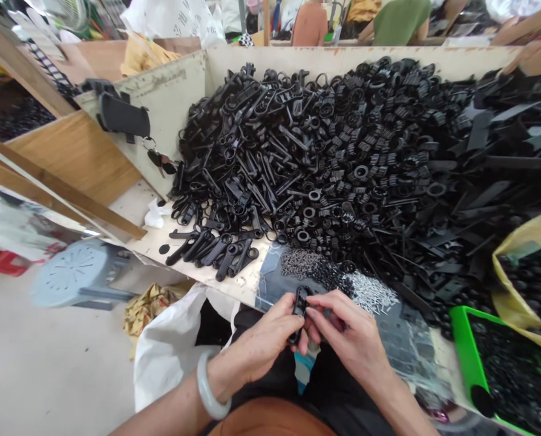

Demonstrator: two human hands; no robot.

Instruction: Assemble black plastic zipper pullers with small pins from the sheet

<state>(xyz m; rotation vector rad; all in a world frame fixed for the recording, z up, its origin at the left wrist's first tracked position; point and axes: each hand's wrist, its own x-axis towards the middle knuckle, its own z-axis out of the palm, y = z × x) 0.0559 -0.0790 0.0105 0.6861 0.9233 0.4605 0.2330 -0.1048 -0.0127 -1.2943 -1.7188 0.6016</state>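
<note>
My left hand (270, 333) is closed around a long black plastic part (302, 298), which stands nearly upright above my lap. A round opening shows near its upper end. At the part's right side, my right hand (347, 327) has its thumb and index finger pinched together; whatever lies between those fingertips is too small to make out. Just beyond the hands, on a dark mat (270, 275), are small brownish pieces (295, 261), small black pieces (329, 277) and a pile of silvery pins (373, 293). Several similar long black parts (225, 254) lie to the left.
A large heap of black plastic parts (298, 145) fills the pale-walled worktable. To the right stand a green tray (465, 345) and a yellow bag (506, 260) with black pieces. A white sack (161, 363) hangs at the left, near a blue stool (71, 272). People sit beyond the far wall.
</note>
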